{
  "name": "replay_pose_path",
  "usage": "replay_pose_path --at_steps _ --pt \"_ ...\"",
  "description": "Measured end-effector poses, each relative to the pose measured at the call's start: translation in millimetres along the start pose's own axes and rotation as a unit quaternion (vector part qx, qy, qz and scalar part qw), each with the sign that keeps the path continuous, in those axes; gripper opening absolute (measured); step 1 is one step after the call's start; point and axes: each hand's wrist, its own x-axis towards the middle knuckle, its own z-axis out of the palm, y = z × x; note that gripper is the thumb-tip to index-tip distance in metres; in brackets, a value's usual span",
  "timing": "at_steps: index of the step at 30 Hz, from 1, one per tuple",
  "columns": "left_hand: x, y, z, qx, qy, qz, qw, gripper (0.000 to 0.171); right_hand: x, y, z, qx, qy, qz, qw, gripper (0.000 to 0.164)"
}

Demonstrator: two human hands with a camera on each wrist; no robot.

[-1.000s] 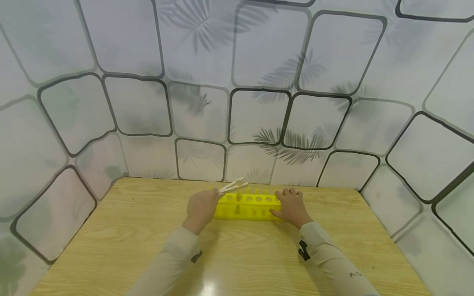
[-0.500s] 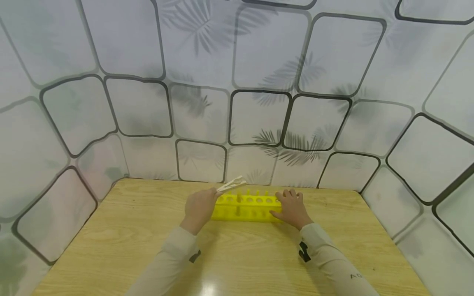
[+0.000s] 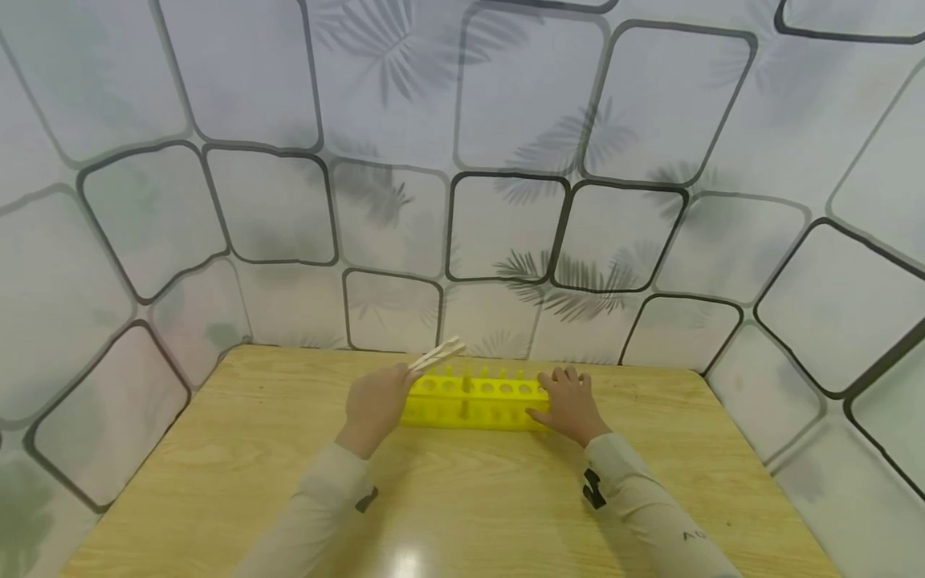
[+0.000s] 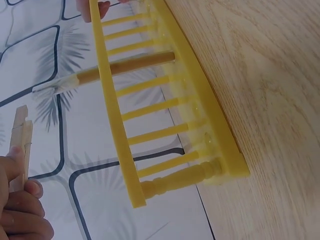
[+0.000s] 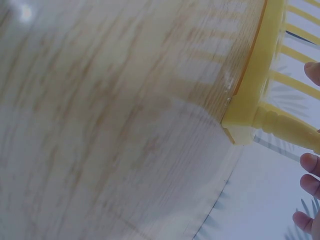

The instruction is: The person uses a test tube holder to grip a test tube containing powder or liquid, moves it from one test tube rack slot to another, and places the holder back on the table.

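My left hand [image 3: 376, 408] grips a wooden test tube clamp [image 3: 437, 355], which points up and away above the rack's left part. In the left wrist view the clamp [image 4: 21, 142] has nothing between its jaws, which lie close together. A yellow test tube rack [image 3: 433, 413] stands on the table. One test tube [image 4: 125, 65] with brown contents stands in it, its clear upper end above the top plate. My right hand [image 3: 572, 404] holds the rack's right end, thumb at the front and fingers over the top. In the right wrist view only some fingertips show beside the rack's end post [image 5: 285, 127].
The wood-grain table [image 3: 462, 498] runs back to a pale curtain-like wall [image 3: 390, 217] with dark outlined shapes and leaf prints. This wall surrounds the table at the back and both sides. Other holes [image 3: 507, 388] in the rack hold no tubes.
My left hand has moved left with the clamp, away from the test tube. The clamp's jaws, spread before, now lie closer together. The right hand and rack have stayed put.
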Motion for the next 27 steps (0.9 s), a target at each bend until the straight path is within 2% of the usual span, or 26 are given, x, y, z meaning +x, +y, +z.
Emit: replay_pose_path --at_steps 9,17,22,27 --pt "-7.7 -9.6 -6.5 -0.009 0.024 -0.006 0.9997 0.038 1 1 1 -0.001 -0.009 0.002 1.0 0.056" --pt "-14.1 -22.9 -6.9 -0.001 0.012 -0.024 0.9996 0.036 3 2 4 -0.008 -0.012 -0.002 1.0 0.056" --pt "-17.3 -28.0 -9.2 -0.003 0.034 -0.021 0.9992 0.038 2 1 3 -0.008 -0.012 0.0 1.0 0.057" --pt "-18.2 -32.2 -9.8 -0.006 0.038 -0.027 0.9989 0.034 2 2 1 -0.006 -0.011 0.003 1.0 0.057"
